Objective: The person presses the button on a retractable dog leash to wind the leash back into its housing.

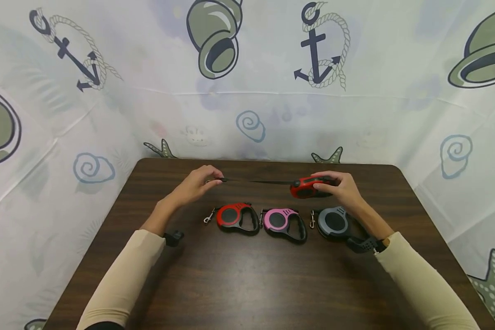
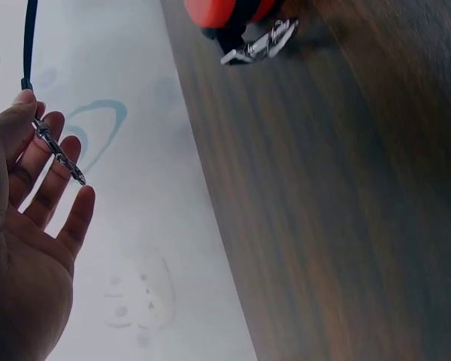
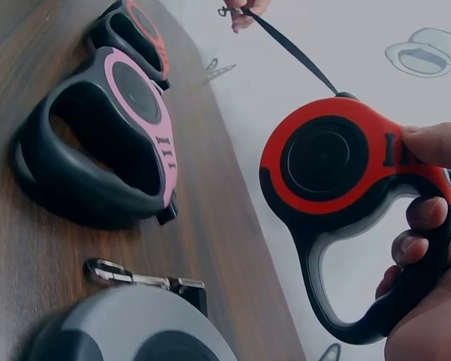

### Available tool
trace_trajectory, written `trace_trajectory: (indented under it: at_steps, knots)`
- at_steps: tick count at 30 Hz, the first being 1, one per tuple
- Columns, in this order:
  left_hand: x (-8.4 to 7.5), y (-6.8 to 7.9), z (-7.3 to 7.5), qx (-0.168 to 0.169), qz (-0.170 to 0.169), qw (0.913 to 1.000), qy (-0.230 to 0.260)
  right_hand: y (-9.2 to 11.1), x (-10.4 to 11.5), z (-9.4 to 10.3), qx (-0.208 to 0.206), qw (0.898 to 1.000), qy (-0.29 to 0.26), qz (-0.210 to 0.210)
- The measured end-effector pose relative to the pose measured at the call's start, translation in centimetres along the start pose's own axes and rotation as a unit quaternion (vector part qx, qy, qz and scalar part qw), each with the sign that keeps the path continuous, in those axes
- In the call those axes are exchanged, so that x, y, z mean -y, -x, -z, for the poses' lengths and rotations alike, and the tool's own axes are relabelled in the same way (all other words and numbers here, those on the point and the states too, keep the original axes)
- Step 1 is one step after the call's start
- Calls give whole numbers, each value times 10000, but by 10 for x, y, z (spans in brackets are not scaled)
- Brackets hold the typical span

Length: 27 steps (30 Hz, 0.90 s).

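My right hand (image 1: 340, 185) grips the black handle of a red retractable dog leash (image 3: 316, 154), held up over the far part of the table, thumb near its top button. From its nose a black strap (image 1: 272, 182) stretches leftward to my left hand (image 1: 198, 183). There, thumb and fingers pinch the strap's end by the metal clip (image 2: 60, 154), the other fingers spread loosely. Below, in a row on the table, lie a second red leash (image 1: 230, 215), a pink leash (image 1: 277, 220) and a grey leash (image 1: 334, 222), the grey one partly under my right wrist.
The dark wooden table (image 1: 247, 284) ends at a far edge against a patterned cloth backdrop (image 1: 165, 110). Metal clips (image 1: 208, 216) lie by the left ends of the leashes in the row. A black wrist strap (image 1: 365, 245) is close above the grey leash.
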<state>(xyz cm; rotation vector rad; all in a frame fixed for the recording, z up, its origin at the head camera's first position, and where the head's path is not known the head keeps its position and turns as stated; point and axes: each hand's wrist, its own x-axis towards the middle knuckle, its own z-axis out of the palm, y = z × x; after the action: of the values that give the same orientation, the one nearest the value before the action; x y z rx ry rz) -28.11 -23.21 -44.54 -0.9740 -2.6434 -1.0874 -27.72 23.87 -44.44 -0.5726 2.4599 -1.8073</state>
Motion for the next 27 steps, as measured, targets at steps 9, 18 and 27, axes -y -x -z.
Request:
trace_trajectory:
  at_steps: [9, 18, 27]
  knots:
    - [-6, -7, -12, 142, 110, 9998, 106, -3, 1, -10, 52, 10000, 74, -8]
    - [-15, -16, -22, 125, -16, 9999, 102, -7, 5, -19, 11, 9999, -109, -35]
    - [-22, -20, -32, 137, 0, 9998, 174, -8, 7, -28, 81, 9996, -236, -101]
